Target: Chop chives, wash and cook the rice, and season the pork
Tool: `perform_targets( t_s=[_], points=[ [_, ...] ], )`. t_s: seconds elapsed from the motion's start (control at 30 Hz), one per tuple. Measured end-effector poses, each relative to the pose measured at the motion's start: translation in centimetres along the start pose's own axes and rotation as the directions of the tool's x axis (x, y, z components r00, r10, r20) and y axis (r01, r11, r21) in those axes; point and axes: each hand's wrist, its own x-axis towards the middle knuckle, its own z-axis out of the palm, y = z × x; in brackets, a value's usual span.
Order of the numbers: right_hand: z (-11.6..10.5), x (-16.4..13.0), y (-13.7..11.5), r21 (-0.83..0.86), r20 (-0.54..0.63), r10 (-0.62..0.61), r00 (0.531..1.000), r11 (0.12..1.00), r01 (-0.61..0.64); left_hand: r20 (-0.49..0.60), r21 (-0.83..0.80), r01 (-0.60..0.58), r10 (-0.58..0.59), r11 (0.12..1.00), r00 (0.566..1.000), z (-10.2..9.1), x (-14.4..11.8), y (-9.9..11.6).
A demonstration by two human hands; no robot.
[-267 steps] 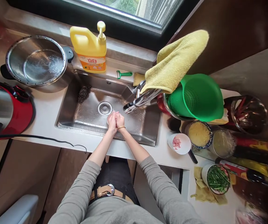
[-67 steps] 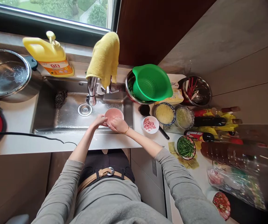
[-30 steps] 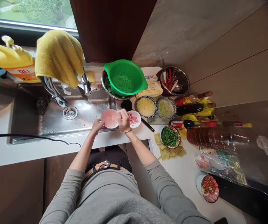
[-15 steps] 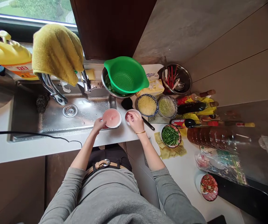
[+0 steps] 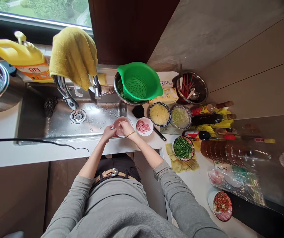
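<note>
Near the middle of the frame we hold a small round pink bowl (image 5: 120, 124) over the right edge of the steel sink (image 5: 57, 124). It has no long axis, and its mouth faces up toward us. Our left hand (image 5: 108, 133) grips its near rim; our right hand (image 5: 126, 128) reaches into it, fingers curled (whether they pinch anything we cannot tell). Just right sits a white dish of chopped pink meat (image 5: 144, 126). A fuzzy yellow cloth (image 5: 74, 56) drapes the shiny tap at upper left.

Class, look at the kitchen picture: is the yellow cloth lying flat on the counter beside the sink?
No, the yellow cloth hangs draped over the tap above the sink.
</note>
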Motion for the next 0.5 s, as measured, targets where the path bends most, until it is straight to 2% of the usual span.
perform_targets(
  t_s=[0.13, 0.2, 0.27, 0.33, 0.43, 0.5],
  points=[
    [0.4, 0.4, 0.1, 0.297, -0.061, 0.037, 0.997, 0.955, -0.017, 0.004, -0.023, -0.006, 0.006, 1.000, 1.000, 0.0, -0.2, 0.1],
    [0.2, 0.5, 0.0, 0.570, -0.057, 0.082, 0.995, 0.821, -0.035, 0.016, -0.040, -0.010, 0.010, 0.999, 1.000, -0.1, -0.2, 0.2],
    [-0.2, 0.4, 0.1, 0.784, -0.030, 0.088, 0.996, 0.620, -0.031, 0.029, -0.046, -0.021, 0.022, 0.999, 0.999, -0.2, -0.1, 0.3],
    [-0.8, 0.1, 0.2, 0.872, -0.011, 0.077, 0.997, 0.488, -0.028, 0.028, -0.038, -0.033, 0.034, 0.999, 0.999, -0.4, 0.0, 0.4],
    [-1.7, -0.6, 0.6, 0.901, 0.001, 0.078, 0.997, 0.432, -0.035, 0.014, -0.038, -0.030, 0.030, 0.999, 0.999, -0.6, 0.2, 0.3],
    [-2.3, -1.1, 0.6, 0.930, 0.013, 0.090, 0.996, 0.365, -0.045, 0.002, -0.043, -0.005, 0.005, 0.999, 1.000, -0.8, 0.3, 0.3]
  ],
)
